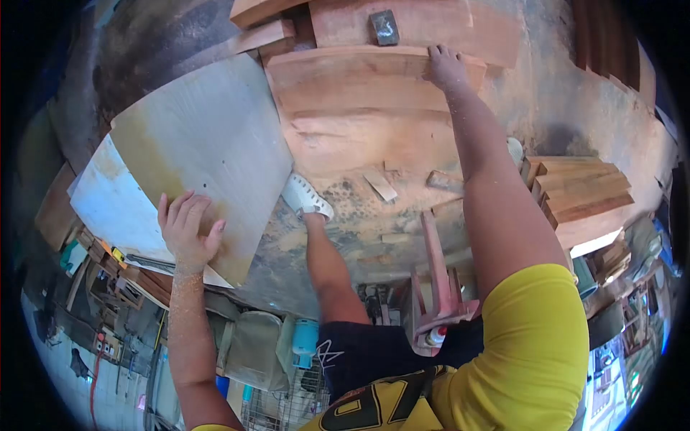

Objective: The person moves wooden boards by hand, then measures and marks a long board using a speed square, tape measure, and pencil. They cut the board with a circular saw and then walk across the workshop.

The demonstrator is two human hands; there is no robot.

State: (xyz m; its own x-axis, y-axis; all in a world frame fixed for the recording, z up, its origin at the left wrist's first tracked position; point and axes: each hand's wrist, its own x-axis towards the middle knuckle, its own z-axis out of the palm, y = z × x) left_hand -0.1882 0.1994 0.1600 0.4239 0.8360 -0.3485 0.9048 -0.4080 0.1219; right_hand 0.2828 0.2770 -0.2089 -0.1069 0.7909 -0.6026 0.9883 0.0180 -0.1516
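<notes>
Dusty floor (352, 190) here, and ahead lies the wooden board (352, 82), probably stiff, fairly heavy, best taken by its long edges! Right hand (447, 68) at its far edge, grip unclear; left hand (190, 226), fingers loosely apart, over the grey panel (223, 136).

1. The right hand (447, 66) rested on the far edge of a long, reddish-brown wooden board (359, 80), near the board's right end.
2. Left of the board lay a large, flat, pale grey sheet with a brownish-yellow stain (223, 136); the left hand (190, 224) was over its near part, fingers spread, contact unclear.
3. Just beyond the board sat a small, dark, rectangular block (385, 27).
4. On the board's near side was a white shoe with holes (303, 194).
5. Stacked brown wooden pieces (586, 188) lay to the board's right, nearer the body.
</notes>
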